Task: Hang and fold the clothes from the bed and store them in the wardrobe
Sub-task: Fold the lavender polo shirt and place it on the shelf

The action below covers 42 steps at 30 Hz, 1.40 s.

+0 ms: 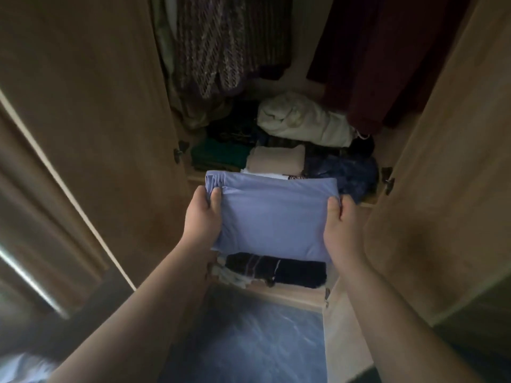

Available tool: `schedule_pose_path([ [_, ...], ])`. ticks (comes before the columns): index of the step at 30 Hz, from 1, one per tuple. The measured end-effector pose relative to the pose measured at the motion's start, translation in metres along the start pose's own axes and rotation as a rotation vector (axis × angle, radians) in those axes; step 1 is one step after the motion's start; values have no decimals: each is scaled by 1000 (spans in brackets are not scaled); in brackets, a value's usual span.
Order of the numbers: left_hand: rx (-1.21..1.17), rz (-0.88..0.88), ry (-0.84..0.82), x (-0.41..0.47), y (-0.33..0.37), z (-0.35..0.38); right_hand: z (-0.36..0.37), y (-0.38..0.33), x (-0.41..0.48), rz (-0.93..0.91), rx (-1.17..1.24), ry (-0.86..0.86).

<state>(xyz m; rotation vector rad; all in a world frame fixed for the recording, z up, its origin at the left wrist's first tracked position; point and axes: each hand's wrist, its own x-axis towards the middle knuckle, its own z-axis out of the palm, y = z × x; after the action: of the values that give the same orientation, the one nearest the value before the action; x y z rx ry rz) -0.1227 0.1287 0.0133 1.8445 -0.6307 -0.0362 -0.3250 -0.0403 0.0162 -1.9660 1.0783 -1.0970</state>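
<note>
Forearms reach out over the bluish floor (243, 344) toward the open wardrobe (300, 78). The left hand (203, 217) and right hand (344, 230) hold the folded lilac garment (273, 217) between them. Each grip is clamped on one side edge, thumb lying on top and the other fingers hidden beneath, likely so the folds stay flat and square while it is carried. The garment is in the air, level, above the lower compartment (293, 296) and just in front of the upper shelf (195, 178); it rests on nothing yet.

Under it, a dark folded stack (276, 269) already fills the lower compartment, which suggests the upper shelf is the target. There, a green pile (218, 156), a beige folded piece (276, 161) and a dark blue bundle (343, 172) sit side by side along the front. The beige piece looks the flattest landing place, though that is a judgement. Behind them lies a loosely rolled white bundle (304, 123).

Farthest up, a patterned knit (215, 45) hangs on the left and a maroon garment (387, 51) on the right, their hems just above the shelf clothes. The left door (96, 106) and right door (442, 147) stand wide, leaving both arms room.
</note>
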Motion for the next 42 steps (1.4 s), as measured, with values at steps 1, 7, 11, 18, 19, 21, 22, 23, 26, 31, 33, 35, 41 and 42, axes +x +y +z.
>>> schedule_pose_path([
  [1,0,4,10,14,0,8,6,2,16,-23,-21,18],
  [7,-14,3,-2,109,-13,57,58,23,107,-40,-41,-15],
  [11,-26,25,-45,184,-33,92,105,35,167,-37,-76,29],
  [18,9,36,-165,322,-62,155,187,58,276,92,-150,8],
  [19,12,36,-177,338,-65,165,196,62,290,113,-171,15],
  [21,-4,26,-207,366,-71,182,209,71,314,145,-194,16],
  [22,-9,12,-227,377,-75,190,214,75,325,162,-189,8],
  [23,-5,-3,-248,387,-80,197,219,80,334,186,-187,-5],
  [26,56,-54,-299,405,-94,215,231,95,353,266,-285,-86],
  [31,272,-164,-369,399,-118,242,247,126,357,348,-456,-205],
  [33,278,-215,-381,399,-117,243,242,123,359,395,-456,-250],
  [35,252,-285,-387,404,-112,238,233,114,360,407,-459,-240],
  [41,449,419,-378,394,-77,225,223,67,346,-393,-601,-93],
  [42,511,517,-442,388,-72,231,227,65,344,-475,-638,-174],
])
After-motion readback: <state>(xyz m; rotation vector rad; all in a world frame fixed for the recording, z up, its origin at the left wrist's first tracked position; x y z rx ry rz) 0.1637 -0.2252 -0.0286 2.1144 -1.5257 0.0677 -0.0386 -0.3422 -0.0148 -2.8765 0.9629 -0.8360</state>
